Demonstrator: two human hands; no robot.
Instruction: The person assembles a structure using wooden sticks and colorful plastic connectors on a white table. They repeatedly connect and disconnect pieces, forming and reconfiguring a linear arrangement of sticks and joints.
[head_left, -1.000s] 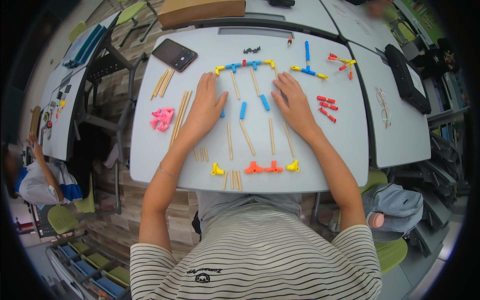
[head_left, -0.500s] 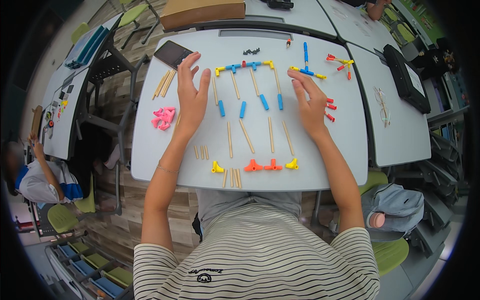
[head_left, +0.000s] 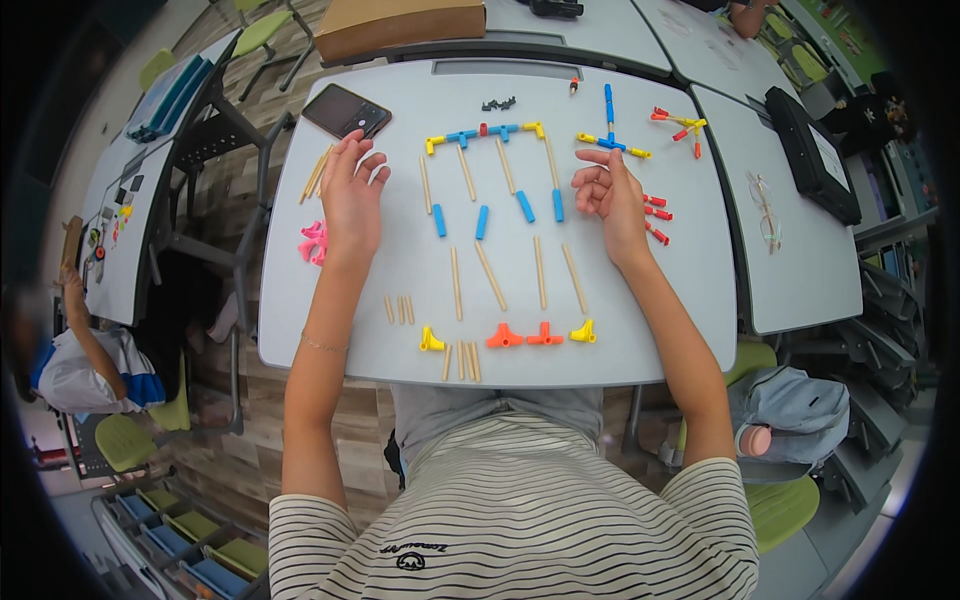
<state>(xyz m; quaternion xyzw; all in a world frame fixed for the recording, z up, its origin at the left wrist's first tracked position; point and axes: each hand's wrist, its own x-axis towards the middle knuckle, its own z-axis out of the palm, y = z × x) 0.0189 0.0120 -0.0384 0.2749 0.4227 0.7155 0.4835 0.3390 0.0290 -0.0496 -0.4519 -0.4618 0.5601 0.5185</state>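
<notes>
My left hand [head_left: 352, 200] hovers over the left of the table, fingers apart and loosely bent, holding nothing. Partly behind it are pink connectors [head_left: 313, 242] and a bundle of wooden sticks [head_left: 315, 175]. On the right, my right hand [head_left: 615, 205] is also empty, index finger extended and the others curled, near a blue-and-yellow stick assembly [head_left: 612, 143]. Between the hands lies a row of yellow, blue and red joined connectors [head_left: 485, 131], with wooden sticks [head_left: 466, 172] below it, then blue tubes [head_left: 482, 222] and more sticks [head_left: 457, 283]. Nearest me are orange connectors [head_left: 504, 336] and yellow connectors [head_left: 431, 340].
A phone [head_left: 347, 110] lies at the far left of the table [head_left: 690, 300], small black pieces [head_left: 498, 104] at the back. Red pieces [head_left: 656, 213] and a yellow-red assembly [head_left: 685, 130] lie right. Glasses [head_left: 765, 215] and a black case [head_left: 812, 155] occupy the neighbouring table. Someone sits at left.
My left hand has shifted left and its fingers have bent, uncovering more of the phone. The fingers of my right hand have curled in, index still out. The laid-out pieces keep their arrangement.
</notes>
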